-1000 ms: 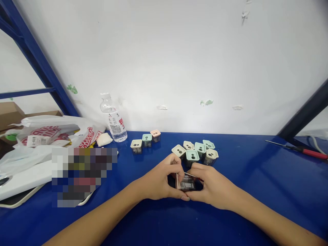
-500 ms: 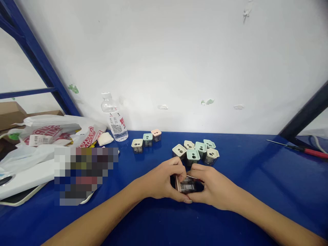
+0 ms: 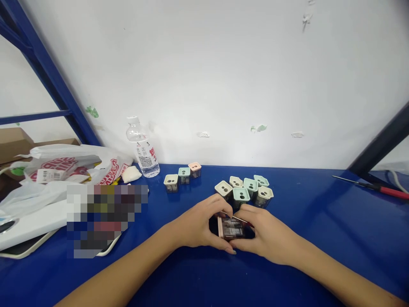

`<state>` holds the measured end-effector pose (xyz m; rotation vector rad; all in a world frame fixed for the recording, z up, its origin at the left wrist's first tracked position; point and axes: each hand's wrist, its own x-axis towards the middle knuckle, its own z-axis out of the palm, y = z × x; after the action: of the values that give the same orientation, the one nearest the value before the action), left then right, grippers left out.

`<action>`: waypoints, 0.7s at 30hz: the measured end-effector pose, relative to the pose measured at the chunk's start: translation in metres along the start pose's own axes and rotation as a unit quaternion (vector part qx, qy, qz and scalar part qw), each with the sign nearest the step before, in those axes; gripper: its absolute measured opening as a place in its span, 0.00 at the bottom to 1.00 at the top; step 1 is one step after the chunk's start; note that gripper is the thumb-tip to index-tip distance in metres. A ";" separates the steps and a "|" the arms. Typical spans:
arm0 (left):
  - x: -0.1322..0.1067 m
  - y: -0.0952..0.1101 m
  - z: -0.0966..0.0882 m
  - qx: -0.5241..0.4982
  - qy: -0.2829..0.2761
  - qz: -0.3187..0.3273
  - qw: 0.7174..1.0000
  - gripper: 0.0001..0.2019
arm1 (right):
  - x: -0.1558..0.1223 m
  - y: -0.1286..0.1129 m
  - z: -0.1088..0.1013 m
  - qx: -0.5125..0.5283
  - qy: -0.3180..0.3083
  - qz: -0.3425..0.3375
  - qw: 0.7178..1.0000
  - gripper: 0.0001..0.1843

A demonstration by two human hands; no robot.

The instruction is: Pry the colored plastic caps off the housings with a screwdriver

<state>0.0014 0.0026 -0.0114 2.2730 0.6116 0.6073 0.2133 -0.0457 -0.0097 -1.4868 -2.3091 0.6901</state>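
Low over the blue table [image 3: 319, 238], both my hands grip one small pink-edged box [image 3: 230, 227] with a clear dark body. My left hand [image 3: 200, 226] pinches its left side with thumb below and fingers over the top. My right hand [image 3: 266, 232] closes on its right side. A thin metal rod with a red part [image 3: 238, 219] lies across the box under my right fingers. Just beyond the hands sits a cluster of several similar small boxes [image 3: 245, 190] with cream and mint tops, each with two holes.
Three more small boxes [image 3: 182, 175] form a row to the left. A water bottle [image 3: 142, 149] stands by the wall, beside plastic bags [image 3: 64, 166] and a white tray [image 3: 28, 230]. A red-handled screwdriver [image 3: 377, 187] lies at far right. Blue frame bars rise at both sides.
The box has tilted slightly and shifted up a little between my fingers. Both hands stay in the same place.
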 end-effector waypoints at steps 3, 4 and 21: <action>-0.003 0.002 -0.004 -0.018 -0.010 -0.058 0.998 0.30 | -0.001 0.000 -0.003 -0.006 -0.004 0.008 1.000 0.18; -0.004 0.003 -0.005 -0.015 -0.015 -0.075 0.997 0.31 | -0.001 0.001 -0.003 -0.007 -0.003 0.007 1.000 0.19; -0.001 0.000 -0.017 0.134 -0.035 -0.140 0.980 0.24 | 0.005 0.012 -0.001 0.066 0.014 0.044 0.997 0.15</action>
<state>-0.0095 0.0103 -0.0004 2.3809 1.0087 0.3196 0.2209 -0.0365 -0.0151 -1.5350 -2.1430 0.8250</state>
